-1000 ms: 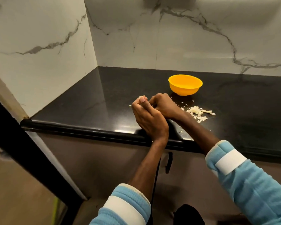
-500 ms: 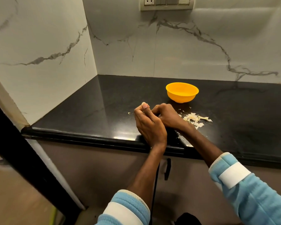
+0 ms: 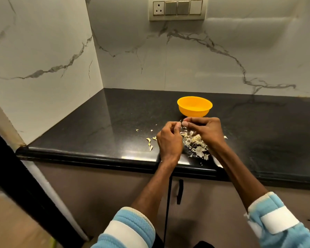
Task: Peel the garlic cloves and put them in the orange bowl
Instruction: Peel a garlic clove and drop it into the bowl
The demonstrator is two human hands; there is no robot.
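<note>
The orange bowl (image 3: 194, 106) stands upright on the black countertop (image 3: 115, 126), just beyond my hands. My left hand (image 3: 168, 140) and my right hand (image 3: 205, 130) hover close together above a pile of pale garlic peels (image 3: 195, 143). Both have curled fingers, and their fingertips meet in front of the bowl. They pinch a small garlic clove between them; the fingers hide nearly all of it. What lies inside the bowl cannot be made out.
A few loose peel scraps (image 3: 150, 144) lie left of my left hand near the counter's front edge. Marble walls close the left and back sides. A switch panel (image 3: 176, 9) sits high on the back wall. A cabinet handle (image 3: 180, 191) hangs below the counter.
Both hands have shifted right, from beside the peel pile to above it and nearer the bowl. They have spread slightly apart, with only the fingertips meeting now. The view has tilted upward.
</note>
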